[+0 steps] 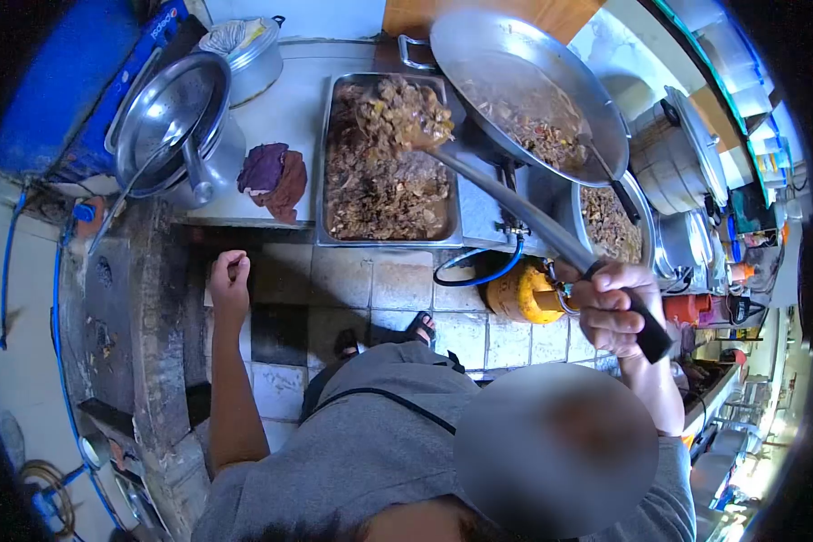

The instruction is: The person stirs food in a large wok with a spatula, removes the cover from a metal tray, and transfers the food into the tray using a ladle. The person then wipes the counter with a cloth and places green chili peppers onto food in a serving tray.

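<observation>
Fingers of the right hand point(616, 312) clamp round the black grip of a long grey metal ladle point(524, 212), its axis slanting forward and leftward to a head heaped with chunky brown food point(405, 113) above a rectangular stainless-steel tray point(388, 243). The left hand point(231, 280) hangs clear of the tray's near left corner, holding nothing visible, its fingers loosely curled, though whether they close fully I cannot tell. The food hides most of the ladle's head, and whether that touches the tray's contents point(388, 200) is hard to make out

Loaded ladle point(519, 210) over metal tray point(388, 242)
</observation>
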Tool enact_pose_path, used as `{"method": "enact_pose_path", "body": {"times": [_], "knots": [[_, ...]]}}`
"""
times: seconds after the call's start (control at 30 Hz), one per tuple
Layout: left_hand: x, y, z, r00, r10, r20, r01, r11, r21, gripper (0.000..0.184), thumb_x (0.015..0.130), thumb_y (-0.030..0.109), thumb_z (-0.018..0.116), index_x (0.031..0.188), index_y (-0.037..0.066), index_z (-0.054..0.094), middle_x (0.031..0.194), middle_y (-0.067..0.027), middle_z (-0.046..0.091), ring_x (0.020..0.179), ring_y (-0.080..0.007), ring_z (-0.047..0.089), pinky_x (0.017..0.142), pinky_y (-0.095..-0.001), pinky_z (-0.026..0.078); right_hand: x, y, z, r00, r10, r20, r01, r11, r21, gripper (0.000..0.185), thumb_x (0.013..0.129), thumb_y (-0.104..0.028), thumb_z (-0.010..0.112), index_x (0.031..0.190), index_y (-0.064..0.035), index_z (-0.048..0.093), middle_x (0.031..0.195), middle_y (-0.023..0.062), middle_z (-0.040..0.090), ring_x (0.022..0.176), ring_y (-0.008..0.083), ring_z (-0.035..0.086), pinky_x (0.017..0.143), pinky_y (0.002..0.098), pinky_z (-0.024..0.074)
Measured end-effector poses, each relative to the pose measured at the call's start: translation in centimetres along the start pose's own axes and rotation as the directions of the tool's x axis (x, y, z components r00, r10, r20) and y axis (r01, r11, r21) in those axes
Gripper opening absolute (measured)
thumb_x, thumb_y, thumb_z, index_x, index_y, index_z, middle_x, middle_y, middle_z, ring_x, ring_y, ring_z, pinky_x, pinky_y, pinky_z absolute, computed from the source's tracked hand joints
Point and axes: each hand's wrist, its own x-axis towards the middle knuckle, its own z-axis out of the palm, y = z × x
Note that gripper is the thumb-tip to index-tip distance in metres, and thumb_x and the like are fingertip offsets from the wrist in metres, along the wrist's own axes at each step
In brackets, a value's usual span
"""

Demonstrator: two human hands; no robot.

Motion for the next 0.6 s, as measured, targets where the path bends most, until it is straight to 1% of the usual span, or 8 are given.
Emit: {"method": "enact_pose_path", "body": {"times": [0.1, 0.13, 0.2, 0.27, 0.3, 0.43, 0.47, 0.6], "knots": [[-0.4, 0.1, -0.6, 0.996, -0.084, 0.006, 0.084, 0.996, -0.002, 0.015, 0.083, 0.013, 0.052, 0.094, 0.002, 0.055, 0.086, -0.0072, 0.054, 0.073, -0.0154, 0.049, 0.068, -0.025, 0.041, 1.1, 0.2, -2.9, 0.999, -0.011, -0.051, 0.008, 0.999, -0.05, 0.011, 0.078, 0.002, 0.041, 0.088, 0.0037, 0.038, 0.055, 0.005, 0.048, 0.034, 0.013, 0.047, 0.024, 0.0198, 0.0297], [-0.5, 0.2, -0.7, 0.996, -0.086, 0.002, 0.086, 0.996, -0.001, 0.015, 0.083, 0.013, 0.052, 0.094, 0.002, 0.055, 0.086, -0.0072, 0.054, 0.073, -0.0154, 0.049, 0.068, -0.025, 0.041, 1.6, 0.2, -3.8, 0.999, -0.006, -0.05, 0.004, 0.999, -0.051, 0.011, 0.078, 0.002, 0.041, 0.088, 0.0037, 0.038, 0.055, 0.005, 0.048, 0.034, 0.013, 0.047, 0.024, 0.0198, 0.0297], [-0.8, 0.2, -0.9, 0.994, -0.107, 0.005, 0.107, 0.994, 0.031, 0.016, 0.084, 0.014, 0.052, 0.094, 0.002, 0.055, 0.087, -0.0075, 0.054, 0.074, -0.0156, 0.049, 0.069, -0.0253, 0.041, 2.7, -0.1, -5.8, 0.992, 0.008, -0.127, -0.037, 0.973, -0.229, 0.009, 0.077, 0.0, 0.043, 0.086, 0.0021, 0.041, 0.054, 0.0048, 0.047, 0.033, 0.0133, 0.045, 0.026, 0.021, 0.0293], [-1.0, 0.2, -1.1, 0.992, -0.127, 0.003, 0.127, 0.99, 0.06, 0.017, 0.084, 0.015, 0.052, 0.095, 0.002, 0.054, 0.088, -0.0079, 0.054, 0.075, -0.0158, 0.049, 0.069, -0.0255, 0.041, 3.8, -0.4, -7.3, 0.98, 0.007, -0.201, -0.088, 0.912, -0.399, 0.008, 0.076, -0.002, 0.046, 0.083, 0.0005, 0.044, 0.053, 0.0046, 0.047, 0.033, 0.0136, 0.042, 0.027, 0.0221, 0.0289], [-1.0, 0.0, -1.2, 0.992, -0.128, -0.003, 0.128, 0.99, 0.059, 0.017, 0.084, 0.015, 0.052, 0.095, 0.002, 0.054, 0.088, -0.0079, 0.054, 0.075, -0.0158, 0.049, 0.069, -0.0255, 0.041, 4.2, -0.4, -7.8, 0.98, 0.01, -0.2, -0.091, 0.91, -0.404, 0.008, 0.076, -0.002, 0.046, 0.083, 0.0005, 0.044, 0.053, 0.0046, 0.047, 0.033, 0.0136, 0.042, 0.027, 0.0221, 0.0289], [-1.3, -1.4, -1.1, 0.993, -0.117, 0.001, 0.117, 0.991, 0.057, 0.018, 0.085, 0.016, 0.052, 0.096, 0.002, 0.054, 0.089, -0.0084, 0.054, 0.076, -0.0163, 0.05, 0.07, -0.0262, 0.041, 5.3, 0.5, -9.5, 0.909, -0.231, -0.346, -0.086, 0.709, -0.7, 0.01, 0.073, -0.003, 0.047, 0.082, -0.0022, 0.044, 0.053, 0.005, 0.047, 0.034, 0.0137, 0.041, 0.03, 0.0233, 0.0302], [-1.3, -1.3, -1.2, 0.993, -0.119, 0.002, 0.119, 0.991, 0.062, 0.018, 0.085, 0.016, 0.052, 0.096, 0.002, 0.054, 0.089, -0.0084, 0.054, 0.076, -0.0163, 0.05, 0.07, -0.0262, 0.041, 5.8, 0.7, -9.7, 0.91, -0.227, -0.346, -0.087, 0.713, -0.696, 0.01, 0.073, -0.003, 0.047, 0.082, -0.0022, 0.044, 0.053, 0.005, 0.047, 0.034, 0.0137, 0.041, 0.03, 0.0233, 0.0302], [-1.3, -0.7, -1.1, 0.995, -0.102, -0.004, 0.102, 0.993, 0.059, 0.018, 0.085, 0.016, 0.052, 0.096, 0.002, 0.054, 0.089, -0.0084, 0.054, 0.075, -0.0167, 0.05, 0.07, -0.0265, 0.042, 8.0, 1.2, -10.2, 0.815, -0.436, -0.383, -0.144, 0.487, -0.861, 0.012, 0.071, 0.0, 0.047, 0.082, -0.0021, 0.043, 0.053, 0.0057, 0.046, 0.036, 0.0142, 0.041, 0.033, 0.0255, 0.0325]]}}
